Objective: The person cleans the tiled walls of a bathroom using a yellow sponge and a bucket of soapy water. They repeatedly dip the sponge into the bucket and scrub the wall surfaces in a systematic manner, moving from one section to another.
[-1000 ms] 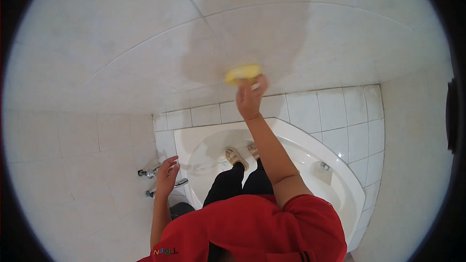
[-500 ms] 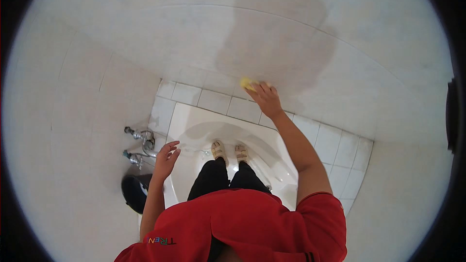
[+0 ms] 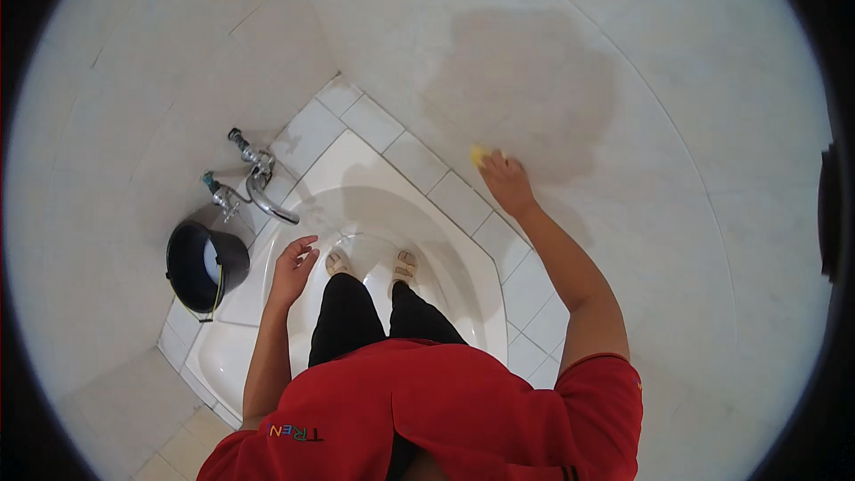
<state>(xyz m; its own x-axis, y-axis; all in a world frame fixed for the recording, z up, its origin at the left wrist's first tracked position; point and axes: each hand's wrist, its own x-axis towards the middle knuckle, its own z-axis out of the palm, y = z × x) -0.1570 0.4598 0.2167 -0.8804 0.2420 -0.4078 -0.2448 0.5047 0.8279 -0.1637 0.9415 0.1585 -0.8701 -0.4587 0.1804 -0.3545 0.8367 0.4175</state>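
Observation:
My right hand (image 3: 506, 182) is closed on a yellow sponge (image 3: 478, 155) and presses it to the pale tiled wall (image 3: 641, 187), just above the tiled ledge. Only the sponge's left end shows; the rest lies under my fingers. My left hand (image 3: 295, 267) hangs empty over the white bathtub (image 3: 485, 303), its fingers loosely bent and apart. Close to that hand is the curved spout of a chrome tap (image 3: 263, 191) on the left wall.
A black bucket (image 3: 233, 264) with something white inside stands at the tub's left edge, below the tap. White ledge tiles (image 3: 459, 200) run along the tub. My sandalled feet (image 3: 405, 265) are inside the tub. A dark object (image 3: 828, 214) shows at the far right edge.
My view has turned, so the tub, tap and bucket appear rotated and more of the bucket shows. My right hand has shifted to the right along the wall with the sponge.

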